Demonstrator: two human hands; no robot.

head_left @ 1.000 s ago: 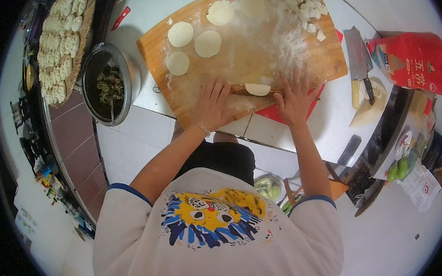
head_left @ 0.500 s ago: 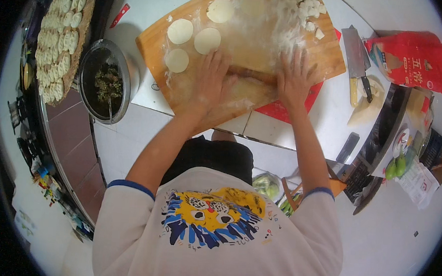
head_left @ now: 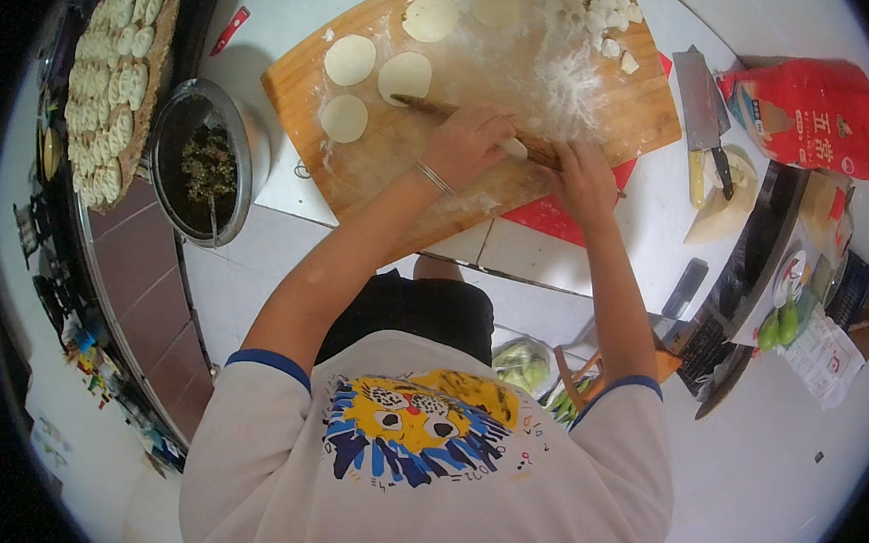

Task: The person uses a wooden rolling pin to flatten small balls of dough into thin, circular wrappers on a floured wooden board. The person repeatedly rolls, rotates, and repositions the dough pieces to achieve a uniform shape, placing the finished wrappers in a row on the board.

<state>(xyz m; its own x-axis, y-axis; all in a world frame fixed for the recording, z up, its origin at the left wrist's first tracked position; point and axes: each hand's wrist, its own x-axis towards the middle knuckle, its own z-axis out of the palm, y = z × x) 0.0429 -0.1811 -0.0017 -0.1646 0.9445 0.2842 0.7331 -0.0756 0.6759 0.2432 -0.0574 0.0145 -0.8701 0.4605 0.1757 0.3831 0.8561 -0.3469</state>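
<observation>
A dark wooden rolling pin [head_left: 426, 105] lies aslant on the floured wooden board [head_left: 546, 204]. My left hand [head_left: 468, 147] bends over its middle, fingers closed at the edge of a small pale piece of dough [head_left: 513, 148]. Most of that dough is hidden by the hand and the pin. At the pin's right end, my right hand [head_left: 584, 184] has its fingers over the wood. Round flat dough wrappers [head_left: 350, 61] lie to the left and far side of the board. Several small dough lumps [head_left: 605, 13] sit at the far right corner.
Left of the board stands a metal bowl [head_left: 246, 153] of dark chopped filling with a spoon. Beyond it is a tray of shaped dumplings [head_left: 110, 87]. A cleaver [head_left: 697, 94], a knife [head_left: 720, 168] and a red bag [head_left: 806, 119] lie right. A red mat [head_left: 555, 219] shows under the board.
My hands, flat along the pin before, have drawn closer together. The left moved right and its fingers bent in. The pin's left end now shows, tilted toward the far left.
</observation>
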